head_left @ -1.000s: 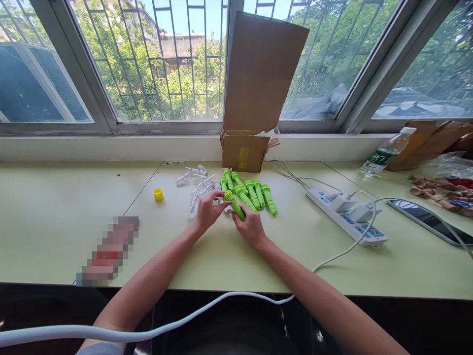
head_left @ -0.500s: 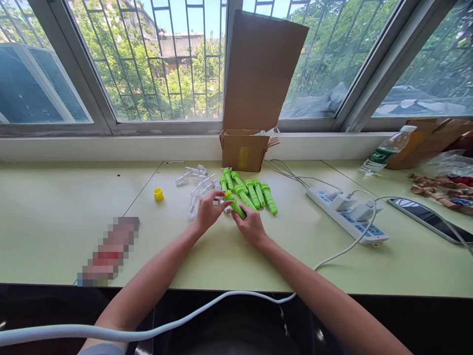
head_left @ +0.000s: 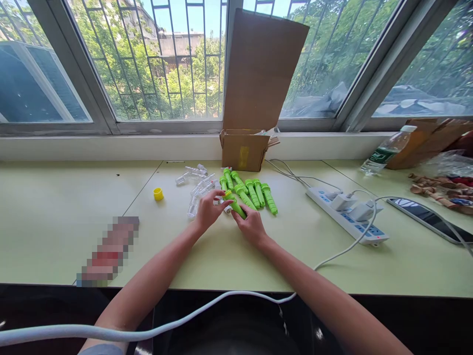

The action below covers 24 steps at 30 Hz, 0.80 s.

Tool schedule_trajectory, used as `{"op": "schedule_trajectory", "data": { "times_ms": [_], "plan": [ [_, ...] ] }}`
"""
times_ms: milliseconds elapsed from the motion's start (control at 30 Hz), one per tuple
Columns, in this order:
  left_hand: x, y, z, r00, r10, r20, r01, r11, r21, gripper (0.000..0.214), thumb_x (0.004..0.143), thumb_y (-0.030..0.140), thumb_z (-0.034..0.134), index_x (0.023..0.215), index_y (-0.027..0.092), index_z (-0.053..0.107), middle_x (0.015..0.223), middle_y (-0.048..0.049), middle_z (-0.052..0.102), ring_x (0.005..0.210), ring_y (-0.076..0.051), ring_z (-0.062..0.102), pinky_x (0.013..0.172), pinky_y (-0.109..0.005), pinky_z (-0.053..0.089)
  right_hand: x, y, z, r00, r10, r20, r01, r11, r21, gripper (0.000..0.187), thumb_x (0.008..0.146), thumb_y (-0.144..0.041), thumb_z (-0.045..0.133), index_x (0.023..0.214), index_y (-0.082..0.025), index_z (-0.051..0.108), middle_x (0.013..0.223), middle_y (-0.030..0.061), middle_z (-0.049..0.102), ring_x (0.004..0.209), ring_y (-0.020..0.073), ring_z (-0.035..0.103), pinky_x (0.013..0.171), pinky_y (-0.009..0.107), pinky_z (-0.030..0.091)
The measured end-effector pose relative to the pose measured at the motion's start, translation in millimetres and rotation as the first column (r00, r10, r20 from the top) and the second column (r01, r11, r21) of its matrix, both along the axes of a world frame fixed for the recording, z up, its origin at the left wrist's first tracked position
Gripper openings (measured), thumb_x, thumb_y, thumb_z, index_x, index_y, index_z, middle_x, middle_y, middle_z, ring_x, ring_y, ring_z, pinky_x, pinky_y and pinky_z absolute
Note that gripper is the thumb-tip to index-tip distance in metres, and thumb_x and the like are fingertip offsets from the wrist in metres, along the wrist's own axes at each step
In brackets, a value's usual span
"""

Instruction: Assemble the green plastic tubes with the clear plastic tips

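Note:
Between both hands a green plastic tube (head_left: 233, 204), shaped like a small torch, is held tilted just above the table. My right hand (head_left: 250, 227) is closed round its lower end. My left hand (head_left: 209, 213) pinches its upper end, where a yellowish rim shows; its fingers partly cover that end. Several similar green ribbed tubes (head_left: 259, 193) with wider heads lie just beyond my hands. Clear plastic tubes (head_left: 199, 186) with white ends are heaped beside my left hand, some hidden behind it. A yellow ring-shaped cap (head_left: 158, 194) sits apart on the left.
An open cardboard box (head_left: 242, 153) stands against the window ledge. On the right are a power strip (head_left: 347, 217) with plugs, a phone (head_left: 430, 219) and a water bottle (head_left: 386, 150). A white cable (head_left: 221, 296) crosses below my forearms. A blurred-out flat object (head_left: 109, 251) lies left.

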State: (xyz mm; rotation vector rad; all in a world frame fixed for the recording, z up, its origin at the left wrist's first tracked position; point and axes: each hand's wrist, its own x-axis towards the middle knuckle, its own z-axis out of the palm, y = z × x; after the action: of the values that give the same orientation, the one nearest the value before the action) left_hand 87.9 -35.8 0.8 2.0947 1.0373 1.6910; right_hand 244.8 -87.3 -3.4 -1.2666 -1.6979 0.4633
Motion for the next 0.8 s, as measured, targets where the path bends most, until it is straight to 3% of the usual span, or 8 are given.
{"op": "schedule_trajectory", "data": {
  "times_ms": [433, 800],
  "plan": [
    [3.1, 0.7, 1.3, 0.999, -0.009, 0.031, 0.009, 1.0, 0.002, 0.03, 0.073, 0.044, 0.073, 0.087, 0.019, 0.063, 0.087, -0.0035, 0.071, 0.076, -0.017, 0.071, 0.066, -0.031, 0.062, 1.1, -0.3, 1.9, 0.994, 0.038, -0.104, -0.042, 0.998, -0.041, 0.036, 0.082, -0.051, 0.055, 0.082, -0.017, 0.066, 0.065, 0.0053, 0.063, 0.059, 0.0187, 0.05, 0.054, 0.029, 0.038],
    [5.1, 1.6, 1.5, 0.999, -0.029, 0.024, 0.029, 0.999, -0.019, 0.029, 0.074, 0.043, 0.072, 0.088, 0.019, 0.063, 0.088, -0.0037, 0.071, 0.075, -0.016, 0.071, 0.067, -0.03, 0.062, 2.2, 0.1, 1.7, 0.968, 0.068, -0.242, -0.1, 0.987, -0.124, 0.038, 0.079, -0.055, 0.059, 0.072, -0.018, 0.061, 0.054, -0.0015, 0.048, 0.05, 0.0132, 0.039, 0.047, 0.027, 0.029]
  ]
}}
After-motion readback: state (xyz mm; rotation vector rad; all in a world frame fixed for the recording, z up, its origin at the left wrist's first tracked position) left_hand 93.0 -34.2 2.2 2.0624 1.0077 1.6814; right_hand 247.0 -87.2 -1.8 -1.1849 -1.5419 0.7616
